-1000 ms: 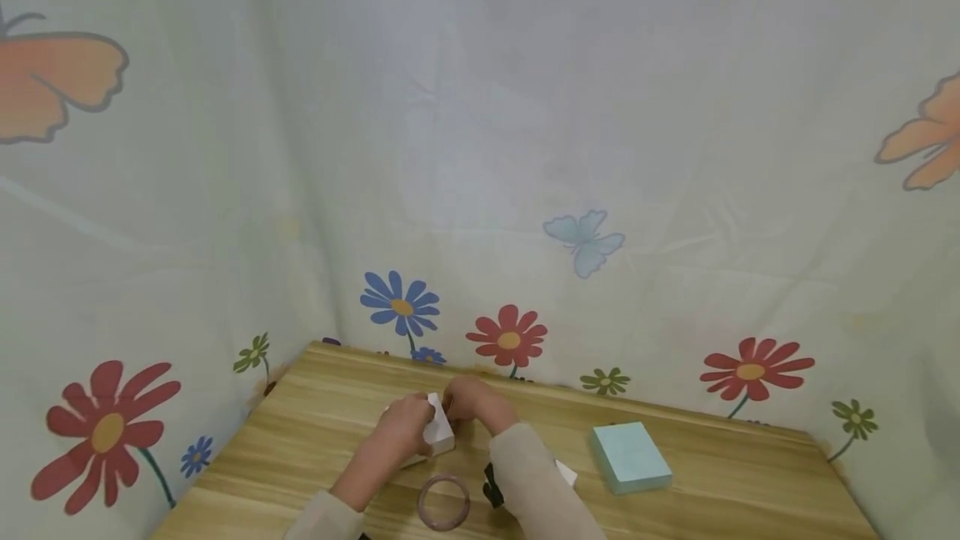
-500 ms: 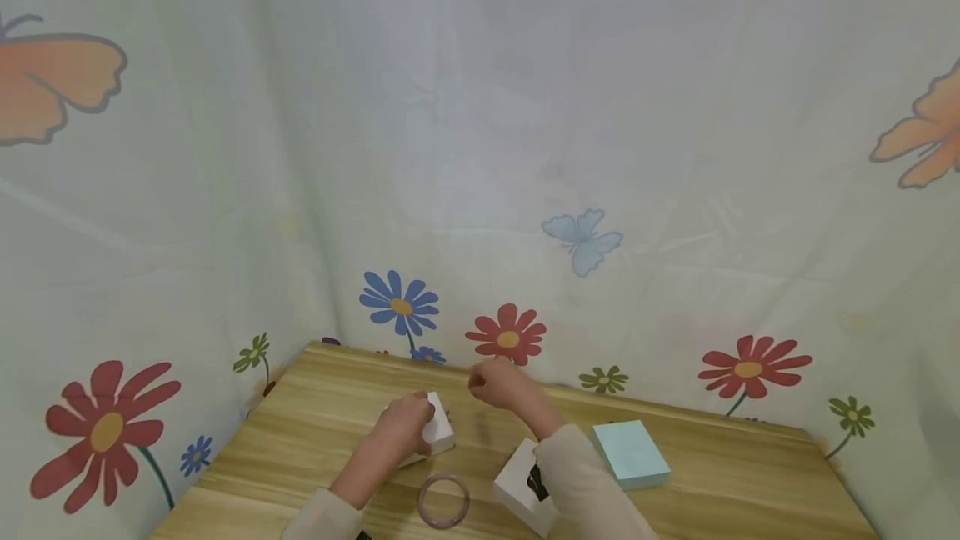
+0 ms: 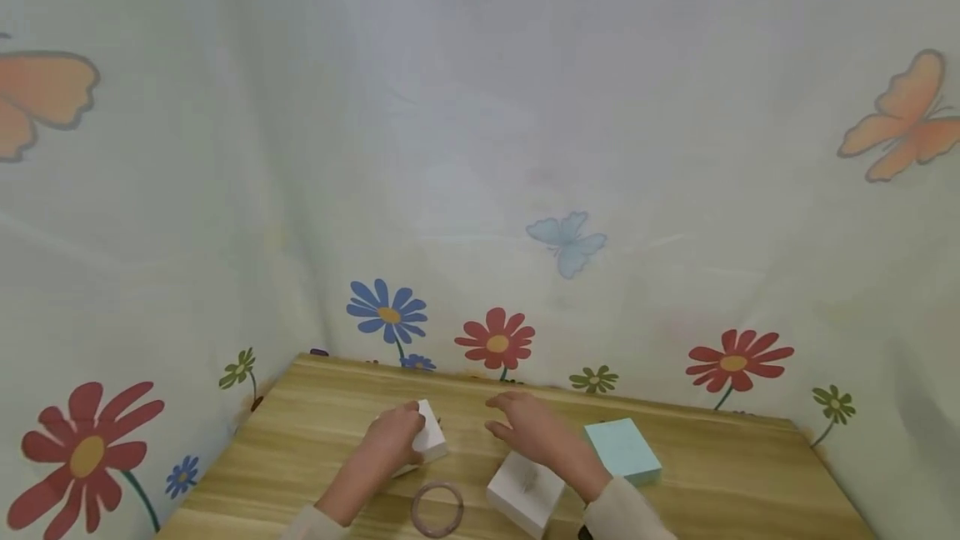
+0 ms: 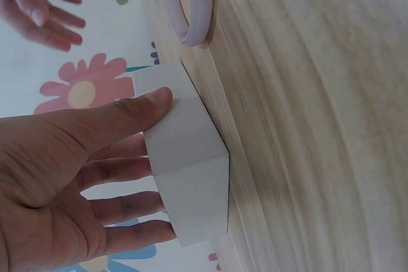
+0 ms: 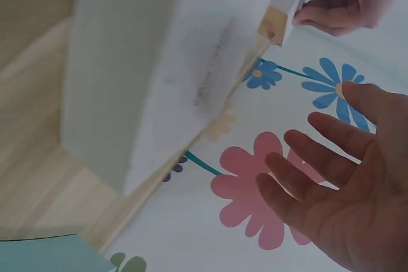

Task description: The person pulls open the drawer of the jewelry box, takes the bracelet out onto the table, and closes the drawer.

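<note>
My left hand [image 3: 392,442] grips a small white box [image 3: 432,438] from above, at the left of the wooden table. In the left wrist view the thumb presses one long face of that box [image 4: 182,125], while the other fingers lie along the opposite side. An orange-brown patch shows on its end in the right wrist view. My right hand [image 3: 536,438] is raised with fingers spread and nothing in them. It hovers just beyond a second white box [image 3: 525,497], whose top bears faint print. Close in front of the gripped box lies a pale purple bangle [image 4: 201,4].
A light teal box [image 3: 624,450] sits at the right, beyond the second white box. The wooden tabletop [image 3: 720,482] ends at the back against a hanging cloth [image 3: 637,290] printed with flowers and butterflies.
My right hand has left the small white box, drawn back to the right and spread its fingers. The second white box now shows more fully. My left hand keeps its grip.
</note>
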The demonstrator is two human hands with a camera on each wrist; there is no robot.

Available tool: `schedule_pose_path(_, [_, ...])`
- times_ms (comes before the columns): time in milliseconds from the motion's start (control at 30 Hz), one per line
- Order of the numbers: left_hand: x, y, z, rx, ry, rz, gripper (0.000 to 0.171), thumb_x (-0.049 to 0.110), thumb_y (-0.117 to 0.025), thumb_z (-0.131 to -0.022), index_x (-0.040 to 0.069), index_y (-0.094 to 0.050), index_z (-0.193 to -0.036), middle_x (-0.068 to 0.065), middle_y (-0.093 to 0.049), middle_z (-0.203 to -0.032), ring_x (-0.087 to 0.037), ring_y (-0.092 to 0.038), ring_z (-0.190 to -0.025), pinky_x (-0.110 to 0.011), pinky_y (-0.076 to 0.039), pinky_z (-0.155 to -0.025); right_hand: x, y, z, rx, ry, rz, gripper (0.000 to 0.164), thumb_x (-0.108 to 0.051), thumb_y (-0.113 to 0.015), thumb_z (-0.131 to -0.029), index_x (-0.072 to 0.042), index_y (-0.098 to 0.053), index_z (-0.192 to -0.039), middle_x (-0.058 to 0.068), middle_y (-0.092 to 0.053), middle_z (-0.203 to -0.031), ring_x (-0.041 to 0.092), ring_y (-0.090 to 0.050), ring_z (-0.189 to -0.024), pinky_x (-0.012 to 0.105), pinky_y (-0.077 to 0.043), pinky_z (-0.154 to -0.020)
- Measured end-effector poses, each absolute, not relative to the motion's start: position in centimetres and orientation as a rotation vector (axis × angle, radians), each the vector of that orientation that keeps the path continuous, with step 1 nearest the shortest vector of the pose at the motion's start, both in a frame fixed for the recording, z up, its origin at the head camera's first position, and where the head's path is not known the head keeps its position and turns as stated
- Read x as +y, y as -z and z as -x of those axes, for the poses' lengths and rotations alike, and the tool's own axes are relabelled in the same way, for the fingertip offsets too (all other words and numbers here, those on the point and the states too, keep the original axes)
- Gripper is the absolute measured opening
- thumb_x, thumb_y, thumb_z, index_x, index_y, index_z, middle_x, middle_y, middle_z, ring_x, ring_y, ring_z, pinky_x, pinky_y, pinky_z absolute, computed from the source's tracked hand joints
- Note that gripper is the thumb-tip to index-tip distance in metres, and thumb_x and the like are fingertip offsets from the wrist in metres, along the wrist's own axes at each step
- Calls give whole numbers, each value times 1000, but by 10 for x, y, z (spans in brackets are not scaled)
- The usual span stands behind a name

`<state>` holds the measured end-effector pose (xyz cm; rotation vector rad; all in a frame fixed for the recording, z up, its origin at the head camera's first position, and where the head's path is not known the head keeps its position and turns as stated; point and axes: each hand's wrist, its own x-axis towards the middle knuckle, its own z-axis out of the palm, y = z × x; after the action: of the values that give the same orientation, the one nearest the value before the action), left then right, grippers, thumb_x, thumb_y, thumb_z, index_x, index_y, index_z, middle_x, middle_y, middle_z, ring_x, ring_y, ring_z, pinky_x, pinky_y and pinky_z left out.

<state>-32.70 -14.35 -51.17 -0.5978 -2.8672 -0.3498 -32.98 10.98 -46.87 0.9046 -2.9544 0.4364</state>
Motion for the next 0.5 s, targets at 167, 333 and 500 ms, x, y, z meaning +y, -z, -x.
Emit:
schedule_pose_path(167, [-146,512,328,-2874,367,631,34,13,-96,-63,0,-73,-84,-2,-55,-85,-19,-56,-71,-37,-52,-62,120,475,317,-2955,-443,-901,47,-34,-61,-103,-6,-58,-140,13,-58,-141,34,-55,-130,50,-47,-105])
schedule_pose_path(333, [-154,515,330,-2844,362,748,31,12,-95,-62,3,-73,-82,0,-57,-86,-16,-56,-69,-33,-50,-60,131,479,307,-2992,-453,-865,49,-38,-58,-103,-7,-56,-142,13,-56,-143,35,-53,-131,52,-46,-105])
schedule_pose_path(500, [-166,513,334,-2801,227,952,33,15,-93,-66,5,-74,-92,-5,-66,-101,-21,-65,-82,-33,-55,-70,138,483,302,-2960,-520,-844,49,-38,-58,-103,-7,-58,-141,12,-57,-141,34,-52,-131,53,-46,-104])
